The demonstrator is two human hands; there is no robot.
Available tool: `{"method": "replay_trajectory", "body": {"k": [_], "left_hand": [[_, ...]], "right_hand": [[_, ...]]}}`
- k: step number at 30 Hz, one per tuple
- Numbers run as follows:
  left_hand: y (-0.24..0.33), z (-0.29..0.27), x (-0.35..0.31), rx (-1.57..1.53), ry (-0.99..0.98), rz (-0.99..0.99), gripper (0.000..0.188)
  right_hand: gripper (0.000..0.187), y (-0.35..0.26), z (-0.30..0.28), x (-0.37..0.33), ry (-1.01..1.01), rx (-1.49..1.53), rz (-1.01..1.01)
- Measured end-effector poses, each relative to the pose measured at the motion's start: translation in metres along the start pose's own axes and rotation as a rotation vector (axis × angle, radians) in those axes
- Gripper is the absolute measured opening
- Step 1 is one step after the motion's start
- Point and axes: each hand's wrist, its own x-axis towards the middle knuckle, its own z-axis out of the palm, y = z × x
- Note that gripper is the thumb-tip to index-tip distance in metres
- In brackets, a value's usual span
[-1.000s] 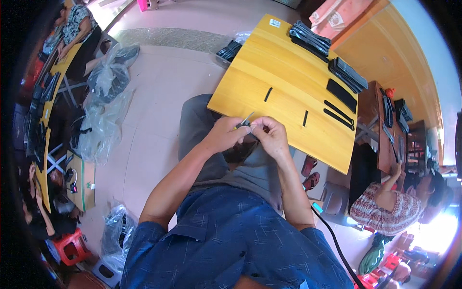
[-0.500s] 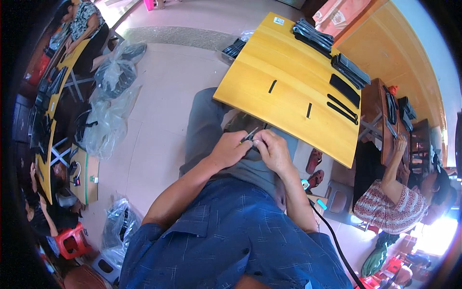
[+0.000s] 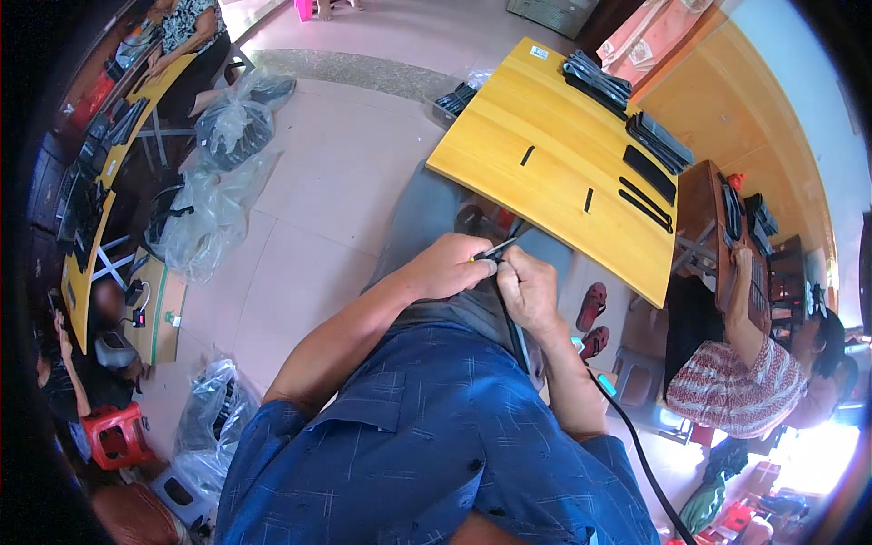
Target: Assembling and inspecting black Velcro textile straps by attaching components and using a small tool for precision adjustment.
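Above my lap, close to the near edge of the yellow table (image 3: 518, 195), my hands meet. My left hand (image 3: 450, 265) is closed round a small pointed metal tool (image 3: 501, 246) with a bit of yellow at its grip; the fingers hide its kind. Fingertips of my right hand (image 3: 530, 289) pinch a black strap (image 3: 509, 320), part of which hangs down toward my lap. The tool's tip lies close to the right fingers. On the table are two short black strips (image 3: 527, 155), a looped black strap (image 3: 646, 209) and a flat black piece (image 3: 649, 173).
Stacks of dark folded pieces (image 3: 660, 142) line the table's far right side. Clear plastic bags (image 3: 218, 209) lie on the floor at left. Reddish sandals (image 3: 591, 307) are under the table's right side. A person in a patterned top (image 3: 736, 386) sits at right; others sit at left.
My hands have shifted slightly right in the picture and stay close together. A length of black strap now shows below my right hand. The whole view has moved a little.
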Motion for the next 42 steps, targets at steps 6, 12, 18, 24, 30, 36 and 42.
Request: {"method": "replay_trajectory", "body": {"k": [6, 12, 18, 24, 30, 36, 42], "left_hand": [[0.008, 0.004, -0.014, -0.142, -0.1, -0.085, 0.034], [0.014, 0.02, -0.016, -0.229, -0.165, 0.078, 0.032], [0.017, 0.031, -0.016, -0.354, -0.266, 0.028, 0.029], [0.005, 0.031, -0.014, -0.331, -0.251, 0.099, 0.032], [0.005, 0.033, -0.027, -0.425, -0.126, -0.017, 0.037], [0.003, 0.04, -0.043, -0.305, 0.152, 0.049, 0.034], [-0.003, 0.044, -0.069, -0.5, 0.533, 0.005, 0.034]], "right_hand": [[0.017, -0.014, -0.002, -0.018, 0.092, 0.158, 0.081], [0.015, -0.016, -0.006, -0.04, 0.127, 0.246, 0.044], [0.017, -0.028, -0.011, -0.056, 0.189, 0.371, 0.155], [0.016, -0.027, -0.011, -0.053, 0.207, 0.314, 0.131], [0.015, -0.03, -0.003, -0.047, 0.142, 0.339, 0.172], [0.018, -0.021, 0.011, -0.041, 0.307, 0.427, 0.269], [0.027, 0.043, -0.042, -0.026, 0.846, 0.562, 0.653]]}}
